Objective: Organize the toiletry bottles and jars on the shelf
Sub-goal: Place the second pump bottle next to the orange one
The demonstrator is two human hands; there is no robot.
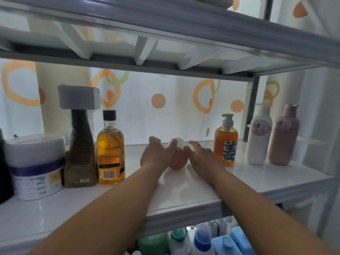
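**Both hands on the little peach bottle, mid-shelf**

The white shelf (pixel 180 188) fills the frame. The white tub (pixel 35 168), brown bottle (pixel 81 153) and amber bottle (pixel 110 153) are on the left. The pink bottle (pixel 283 140), white bottle (pixel 258 138) and orange pump bottle (pixel 226 144) are on the right. The small peach bottle (pixel 177 162) stands upright dead centre between my left hand (pixel 156 155) and right hand (pixel 201 156). My fingers are mostly straight, not clenched, with both thumbs touching it.
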